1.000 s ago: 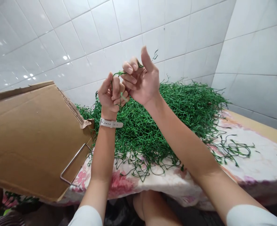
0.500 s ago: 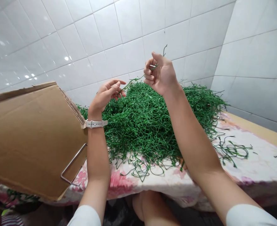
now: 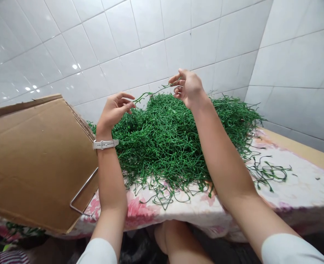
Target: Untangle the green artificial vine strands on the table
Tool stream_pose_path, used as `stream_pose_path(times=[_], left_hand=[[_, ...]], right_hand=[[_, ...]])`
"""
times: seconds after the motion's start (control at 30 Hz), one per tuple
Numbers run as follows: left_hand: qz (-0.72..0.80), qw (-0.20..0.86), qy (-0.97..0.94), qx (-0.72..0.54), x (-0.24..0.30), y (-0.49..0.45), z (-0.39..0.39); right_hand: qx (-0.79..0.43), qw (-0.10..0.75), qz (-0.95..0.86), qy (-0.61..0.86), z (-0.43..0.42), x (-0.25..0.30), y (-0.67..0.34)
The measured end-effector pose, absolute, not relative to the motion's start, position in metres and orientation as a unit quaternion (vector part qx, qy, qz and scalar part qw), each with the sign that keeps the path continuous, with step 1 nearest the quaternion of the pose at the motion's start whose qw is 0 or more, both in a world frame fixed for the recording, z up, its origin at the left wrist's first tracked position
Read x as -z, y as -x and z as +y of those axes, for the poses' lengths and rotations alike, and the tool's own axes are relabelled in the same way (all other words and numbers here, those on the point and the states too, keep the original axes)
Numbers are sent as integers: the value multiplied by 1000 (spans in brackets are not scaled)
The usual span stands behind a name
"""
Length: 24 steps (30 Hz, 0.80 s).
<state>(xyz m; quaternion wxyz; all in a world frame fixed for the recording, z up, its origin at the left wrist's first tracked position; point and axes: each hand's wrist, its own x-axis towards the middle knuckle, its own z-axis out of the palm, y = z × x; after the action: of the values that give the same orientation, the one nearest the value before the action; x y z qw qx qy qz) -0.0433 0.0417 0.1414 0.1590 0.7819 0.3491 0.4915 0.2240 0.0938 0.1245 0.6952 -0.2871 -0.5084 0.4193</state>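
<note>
Fingers of the left hand [image 3: 115, 109] pinch one end of a thin green strand [image 3: 141, 97] in the head view, while those of the right hand [image 3: 188, 88] grip its other end, holding it stretched above a tangled pile of green strands [image 3: 173, 135]. That heap covers much of the floral tablecloth [image 3: 310, 192], before a white tiled wall [image 3: 148, 29]. Just beside the left forearm, a cardboard panel [image 3: 38, 161] and bent metal rod [image 3: 83, 186] block the table's left side.
</note>
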Motion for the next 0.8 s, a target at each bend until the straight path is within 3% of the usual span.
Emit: stream_pose_path(times=[0.2,0.5,0.8], left_hand=[[372,141,-768,-502,-141,49,46],[365,142,-769,-506,-139,62,48],[375,137,-770,-497,-138,63,47]], right_hand=[[-433,665,-519,318,81,-126,-226],[-452,701,-485,265,88,-124,-234],[-361,733,-505,278,100,-120,-236]])
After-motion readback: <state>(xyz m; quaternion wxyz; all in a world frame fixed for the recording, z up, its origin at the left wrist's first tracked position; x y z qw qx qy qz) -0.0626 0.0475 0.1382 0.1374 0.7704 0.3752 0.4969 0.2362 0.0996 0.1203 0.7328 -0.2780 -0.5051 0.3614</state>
